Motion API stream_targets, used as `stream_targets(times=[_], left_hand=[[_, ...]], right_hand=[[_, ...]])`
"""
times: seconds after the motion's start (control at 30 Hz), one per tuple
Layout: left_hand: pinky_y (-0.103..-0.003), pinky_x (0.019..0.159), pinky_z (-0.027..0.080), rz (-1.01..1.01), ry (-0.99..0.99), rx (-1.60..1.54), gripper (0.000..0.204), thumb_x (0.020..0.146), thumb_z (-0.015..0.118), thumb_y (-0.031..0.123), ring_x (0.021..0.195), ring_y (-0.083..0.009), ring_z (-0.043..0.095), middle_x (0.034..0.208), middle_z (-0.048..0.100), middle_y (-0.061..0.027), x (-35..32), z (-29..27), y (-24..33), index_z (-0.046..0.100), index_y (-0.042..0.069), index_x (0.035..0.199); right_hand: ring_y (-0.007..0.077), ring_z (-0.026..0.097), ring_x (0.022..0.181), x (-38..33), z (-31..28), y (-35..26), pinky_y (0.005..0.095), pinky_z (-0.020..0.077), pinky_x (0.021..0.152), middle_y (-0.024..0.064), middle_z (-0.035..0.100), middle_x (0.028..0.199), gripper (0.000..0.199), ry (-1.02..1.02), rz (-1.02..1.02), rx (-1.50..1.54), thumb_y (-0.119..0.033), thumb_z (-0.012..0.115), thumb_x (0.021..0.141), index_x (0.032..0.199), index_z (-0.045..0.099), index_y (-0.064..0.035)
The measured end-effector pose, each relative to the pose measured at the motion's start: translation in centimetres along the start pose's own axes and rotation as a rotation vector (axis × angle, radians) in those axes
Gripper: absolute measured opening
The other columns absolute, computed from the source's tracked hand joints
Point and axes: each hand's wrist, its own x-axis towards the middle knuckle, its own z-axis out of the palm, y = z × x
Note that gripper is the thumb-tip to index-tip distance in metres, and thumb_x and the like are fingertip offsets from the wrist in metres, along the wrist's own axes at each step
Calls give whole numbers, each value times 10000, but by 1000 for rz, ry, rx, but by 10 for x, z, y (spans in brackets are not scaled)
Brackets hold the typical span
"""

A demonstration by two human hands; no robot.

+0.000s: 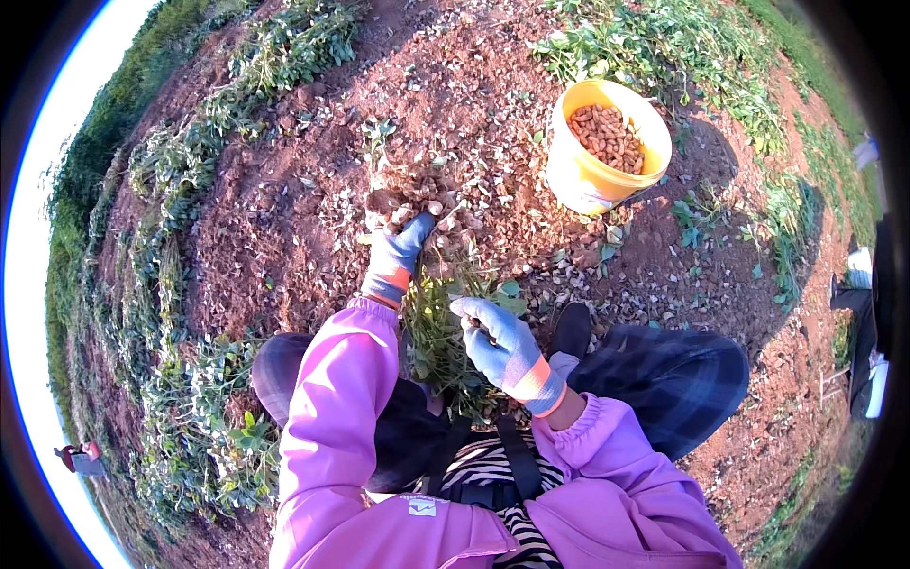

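Left hand (398,254) in a blue glove reaches into the peanut clump (427,204) on the red soil; its fingers are buried in pods, so I can't tell the grip. Right hand (504,343) looks pinched shut on the plant's green stems (438,332). Yellow bucket (607,144) of pods sits well apart, upper right.
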Motion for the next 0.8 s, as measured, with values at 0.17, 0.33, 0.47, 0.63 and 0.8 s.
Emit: stream_targets(times=[0.17,0.33,0.47,0.63,0.8], left_hand=[[-272,733,467,59,-44,12,402,691,688,47,829,-143,576,967,602,-50,-1,5,-8,530,10,1059],[-255,699,485,168,0,22,282,718,665,52,784,-128,585,915,618,-41,1,12,-14,586,11,986],[-250,692,475,117,26,-12,337,680,681,26,783,-121,572,912,608,-43,2,12,-28,563,35,996],[-271,761,450,318,85,415,427,693,654,75,864,-167,539,1022,569,-66,12,4,-63,489,82,1087],[-355,788,445,86,36,483,522,700,616,348,933,-285,556,1045,579,-131,19,8,-82,494,101,1143]], right_hand=[[79,487,521,32,-39,-16,192,395,421,16,517,701,104,-51,605,651,-99,516,821,902,486,-41],[85,528,552,52,-32,-18,179,416,438,0,525,713,36,-23,440,553,-41,507,810,839,507,-63],[156,577,667,75,-18,-11,239,449,552,62,570,789,154,85,-40,8,19,484,777,907,547,-34],[251,584,741,95,-16,-17,326,470,673,135,582,859,251,117,-180,-329,-22,523,745,995,549,-27],[327,566,723,111,-18,-38,404,459,620,130,552,823,297,-27,-201,-628,-189,559,768,1062,551,-149]])
